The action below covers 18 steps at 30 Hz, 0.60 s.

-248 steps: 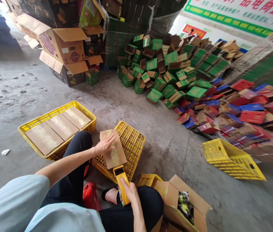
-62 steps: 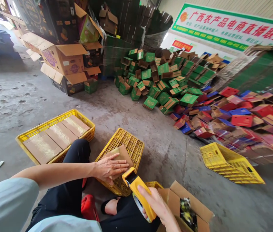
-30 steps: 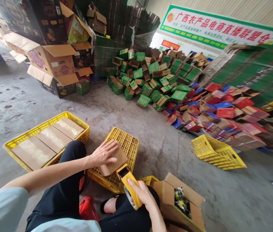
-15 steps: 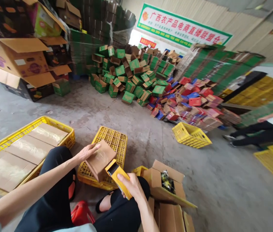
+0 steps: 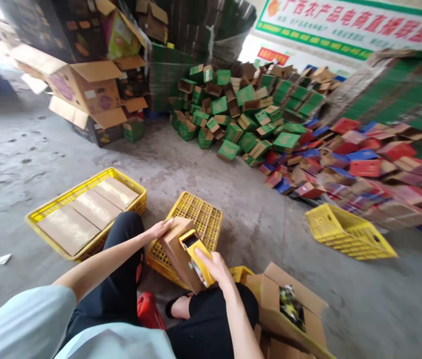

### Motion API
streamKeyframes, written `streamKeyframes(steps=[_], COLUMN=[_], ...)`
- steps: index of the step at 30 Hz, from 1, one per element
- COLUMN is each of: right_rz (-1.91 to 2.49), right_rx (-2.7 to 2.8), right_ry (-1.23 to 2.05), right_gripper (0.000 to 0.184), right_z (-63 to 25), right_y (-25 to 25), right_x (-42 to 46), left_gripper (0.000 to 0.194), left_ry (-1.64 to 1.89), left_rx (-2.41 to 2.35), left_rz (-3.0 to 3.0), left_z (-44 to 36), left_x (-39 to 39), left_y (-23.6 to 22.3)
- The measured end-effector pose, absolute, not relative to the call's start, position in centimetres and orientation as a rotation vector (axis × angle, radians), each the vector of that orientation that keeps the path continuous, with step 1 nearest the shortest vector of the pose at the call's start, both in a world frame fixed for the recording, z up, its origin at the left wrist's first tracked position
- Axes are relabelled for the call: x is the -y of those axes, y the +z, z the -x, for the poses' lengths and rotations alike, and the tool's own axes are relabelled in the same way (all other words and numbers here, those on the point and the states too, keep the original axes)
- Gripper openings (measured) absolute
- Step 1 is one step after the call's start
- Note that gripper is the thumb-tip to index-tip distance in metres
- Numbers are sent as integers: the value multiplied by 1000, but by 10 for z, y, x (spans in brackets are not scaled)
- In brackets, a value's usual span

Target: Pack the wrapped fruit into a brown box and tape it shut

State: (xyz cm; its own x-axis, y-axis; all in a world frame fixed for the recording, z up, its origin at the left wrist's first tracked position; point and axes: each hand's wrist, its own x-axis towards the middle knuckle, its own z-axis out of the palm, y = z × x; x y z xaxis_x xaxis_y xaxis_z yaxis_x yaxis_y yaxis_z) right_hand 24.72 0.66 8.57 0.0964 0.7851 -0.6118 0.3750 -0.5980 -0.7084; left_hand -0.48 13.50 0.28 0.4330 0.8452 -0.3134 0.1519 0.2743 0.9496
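Observation:
A small brown cardboard box (image 5: 177,249) is tilted up on an upside-down yellow plastic crate (image 5: 205,219) in front of me. My left hand (image 5: 161,228) grips the box by its upper left corner. In my right hand (image 5: 212,264) is a yellow handheld tool (image 5: 202,259) with a dark front end. The tool's front lies over the box's right-hand face; I cannot make out whether they touch. Its underside is partly hidden by my fingers. To the left, a yellow crate (image 5: 33,227) holds 3 taped cardboard boxes (image 5: 94,212).
By my right knee stands an open carton (image 5: 270,299) with dark and yellow wrapped items. A red object (image 5: 149,311) lies between my feet. An empty yellow crate (image 5: 349,232) is farther right. Green boxes (image 5: 229,149) and red and blue boxes (image 5: 363,167) are heaped ahead.
The box has been tipped up from lying flatter, my left hand now gripping its corner. The yellow tool has come over its side. The view has swung left.

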Motion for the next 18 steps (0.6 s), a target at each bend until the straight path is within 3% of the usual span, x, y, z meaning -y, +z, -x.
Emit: streamKeyframes(steps=[9, 15, 18], right_rz=[1967, 1984, 1968], right_rx=[1207, 1211, 1240], right_ry=[1610, 1692, 1737], right_gripper=[45, 44, 42], right_z=[-214, -202, -192], right_y=[64, 56, 52], right_x=[-65, -86, -101], left_gripper=[82, 71, 80], left_ry=[572, 441, 356], left_rx=[-895, -808, -748], left_rz=[-1870, -2094, -2148], left_z=[26, 46, 57], left_x=[-140, -155, -168], left_y=[-3, -25, -37])
